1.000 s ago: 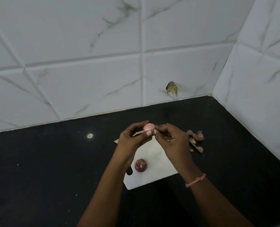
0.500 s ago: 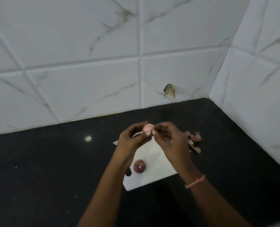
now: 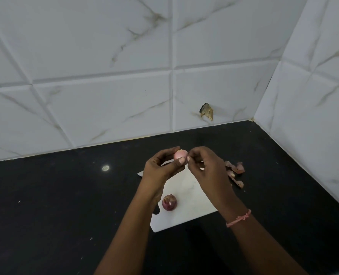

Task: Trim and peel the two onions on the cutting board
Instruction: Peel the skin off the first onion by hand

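Dark-red second onion: small round onion with its papery skin on (image 3: 169, 202), lying alone on the near part of the board — not yet peeled, so I judge the task about half done.
White board: thin white plastic cutting board (image 3: 192, 207) on the black stone counter (image 3: 55, 205), directly under both hands.
Left hand: left hand (image 3: 160, 167) holds the pale pink, nearly bare small onion (image 3: 180, 154) above the board, thumb and fingers curled round it.
Right hand: right hand (image 3: 206, 167) has its fingertips drawn together at the onion's right side — probably pinching a last shred of skin, though it is too small to see.
Doing it well: keep the left grip firm but light, turn the bulb, pull thin strips toward the trimmed end.
Peelings: pink-brown scraps of onion skin (image 3: 235, 171) on the counter just beyond the board's right edge.
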Demonstrator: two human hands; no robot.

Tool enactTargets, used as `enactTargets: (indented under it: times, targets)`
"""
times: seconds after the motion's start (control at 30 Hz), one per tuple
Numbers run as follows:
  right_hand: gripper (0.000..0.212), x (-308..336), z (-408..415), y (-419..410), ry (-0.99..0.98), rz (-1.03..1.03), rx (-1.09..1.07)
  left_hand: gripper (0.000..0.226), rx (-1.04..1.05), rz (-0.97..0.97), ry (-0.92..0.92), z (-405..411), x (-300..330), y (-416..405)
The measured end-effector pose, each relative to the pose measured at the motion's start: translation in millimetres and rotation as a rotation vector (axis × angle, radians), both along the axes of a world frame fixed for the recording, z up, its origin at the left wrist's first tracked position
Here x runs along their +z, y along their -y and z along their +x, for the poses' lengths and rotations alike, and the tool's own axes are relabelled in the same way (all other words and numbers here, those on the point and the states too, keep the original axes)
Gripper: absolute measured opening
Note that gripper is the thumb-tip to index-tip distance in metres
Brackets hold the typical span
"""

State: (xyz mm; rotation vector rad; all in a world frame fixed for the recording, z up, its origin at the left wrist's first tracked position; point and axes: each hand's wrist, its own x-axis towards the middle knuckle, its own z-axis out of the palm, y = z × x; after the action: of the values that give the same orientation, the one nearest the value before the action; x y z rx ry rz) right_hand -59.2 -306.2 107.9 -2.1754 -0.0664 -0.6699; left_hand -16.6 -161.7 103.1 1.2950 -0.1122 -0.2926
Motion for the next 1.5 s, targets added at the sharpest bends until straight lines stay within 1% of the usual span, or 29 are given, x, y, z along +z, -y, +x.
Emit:
enactTargets:
  times: [0.17,0.27,0.33,0.4,0.53,0.6,0.67,0.8,0.93,1.03,1.13,1.23,1.37,1.5]
  targets:
    - [0.007,-3,8,2,-0.046,-0.141,0.018,0.036,-0.001,-0.021,-0.038,-1,-2,3]
    - [0.007,-2,9,3,-0.049,-0.153,0.010,0.042,-0.027,-0.042,-0.068,0,-3,4]
    - [0.005,0,8,5,-0.062,-0.080,0.019,0.047,-0.057,-0.122,-0.127,1,-4,3]
    - [0.005,5,6,8,-0.109,0.043,0.023,0.046,-0.079,-0.182,-0.178,2,-4,2]
    - [0.008,13,4,9,-0.225,0.282,0.001,0.036,-0.072,-0.241,-0.232,3,-4,1]
    - [0.007,13,4,8,-0.222,0.411,-0.031,0.031,-0.067,-0.253,-0.242,3,-3,2]
    - [0.005,10,2,6,-0.205,0.470,-0.046,0.029,-0.067,-0.241,-0.229,3,-3,4]
    - [0.017,7,-4,-3,-0.200,0.368,-0.036,0.030,-0.041,-0.221,-0.233,1,-4,5]
    - [0.007,4,-2,-2,-0.175,0.298,-0.099,0.038,-0.019,-0.250,-0.274,-2,-3,7]
    - [0.007,3,-2,-3,-0.168,0.257,-0.110,0.044,-0.022,-0.249,-0.251,-4,-1,9]
    - [0.008,4,-3,-3,-0.157,0.256,-0.110,0.043,0.000,-0.259,-0.253,-5,0,12]
    - [0.007,4,-2,2,-0.158,0.303,-0.133,0.039,-0.002,-0.299,-0.306,-4,0,13]
    - [0.012,0,-1,10,-0.179,0.298,-0.198,0.033,-0.019,-0.310,-0.371,-3,2,14]
    - [0.011,-6,0,20,-0.213,0.300,-0.260,0.027,0.020,-0.312,-0.434,-2,3,17]
